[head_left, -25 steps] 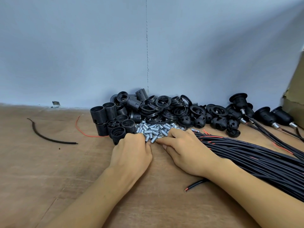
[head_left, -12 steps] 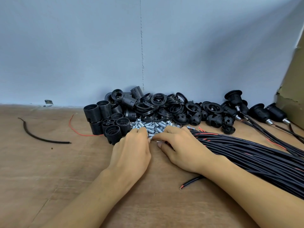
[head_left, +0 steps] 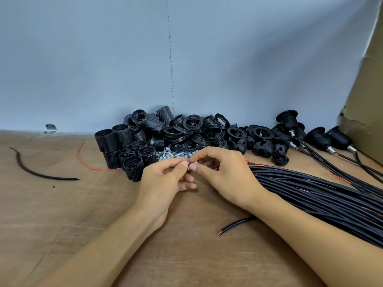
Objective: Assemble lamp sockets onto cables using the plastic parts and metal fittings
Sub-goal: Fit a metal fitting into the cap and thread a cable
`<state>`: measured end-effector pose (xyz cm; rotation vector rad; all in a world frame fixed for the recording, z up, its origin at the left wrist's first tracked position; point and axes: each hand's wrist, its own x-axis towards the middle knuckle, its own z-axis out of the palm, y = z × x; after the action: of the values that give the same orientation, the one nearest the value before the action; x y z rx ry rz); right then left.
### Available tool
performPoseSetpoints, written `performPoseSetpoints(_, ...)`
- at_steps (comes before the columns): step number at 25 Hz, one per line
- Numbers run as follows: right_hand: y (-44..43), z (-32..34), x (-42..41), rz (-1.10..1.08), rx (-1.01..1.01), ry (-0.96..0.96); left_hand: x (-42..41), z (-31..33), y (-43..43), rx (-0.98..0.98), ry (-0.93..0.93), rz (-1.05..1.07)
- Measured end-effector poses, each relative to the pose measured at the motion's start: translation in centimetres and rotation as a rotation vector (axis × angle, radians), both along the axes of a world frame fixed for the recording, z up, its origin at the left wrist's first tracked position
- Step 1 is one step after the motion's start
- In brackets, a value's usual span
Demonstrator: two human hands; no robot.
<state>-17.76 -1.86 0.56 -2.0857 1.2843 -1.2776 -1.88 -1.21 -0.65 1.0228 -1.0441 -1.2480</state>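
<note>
Fingers (head_left: 183, 164) of both hands meet on one small fitting (head_left: 190, 162), held a little above the tabletop (head_left: 62, 214) just in front of the heap of metal fittings (head_left: 176, 153). From where I stand, the step looks like picking out and orienting a single piece. To do it well, I'd let one hand take it firmly by its sides, bore left clear, so the other is free to fetch the loose cable (head_left: 236, 223) lying by the right forearm. A light pinch risks dropping it back into the heap.

The left hand (head_left: 163, 181) pinches the fitting between thumb and forefinger; the right hand (head_left: 226, 175) pinches its other end the same way. Their tips are nearly touching, and the other fingers curl loosely underneath with nothing in them that I can see. The fitting is mostly hidden, so I cannot tell which way round it sits.

Black socket bodies (head_left: 116, 141) and rings (head_left: 192, 123) are piled against the wall, and the cable bundle (head_left: 310, 189) lies under the right arm.
</note>
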Motion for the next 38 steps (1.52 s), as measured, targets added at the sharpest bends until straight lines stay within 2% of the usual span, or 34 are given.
performPoseSetpoints(7,0.2,0.0,0.0,-0.022,-0.037,-0.097,0.4,0.1,-0.2,0.036,0.053,-0.105)
performPoseSetpoints(16,0.2,-0.2,-0.3,0.015,-0.195,0.206,-0.1,-0.3,0.0,-0.024,0.011,0.02)
performPoseSetpoints(21,0.2,-0.1,-0.4,0.017,-0.259,0.298,-0.5,-0.7,0.1,-0.18,-0.223,0.129)
performPoseSetpoints(22,0.2,0.0,-0.4,0.012,-0.265,0.296,-0.4,-0.7,0.0,-0.174,-0.211,0.12)
performPoseSetpoints(24,0.2,0.0,-0.3,-0.014,-0.237,0.224,0.0,-0.4,-0.2,-0.095,-0.059,0.045)
performPoseSetpoints(27,0.2,0.2,-0.3,-0.013,-0.049,-0.001,0.9,0.0,-0.6,0.015,0.193,-0.041)
performPoseSetpoints(30,0.1,0.3,-0.3,0.028,0.055,-0.108,1.1,0.2,-0.9,0.058,0.259,-0.084)
performPoseSetpoints(34,0.4,0.4,-0.2,0.024,0.057,-0.115,1.1,0.2,-1.0,0.079,0.288,-0.12)
performPoseSetpoints(38,0.6,0.3,0.0,-0.032,-0.161,0.057,1.1,0.3,-1.0,0.1,0.292,-0.145)
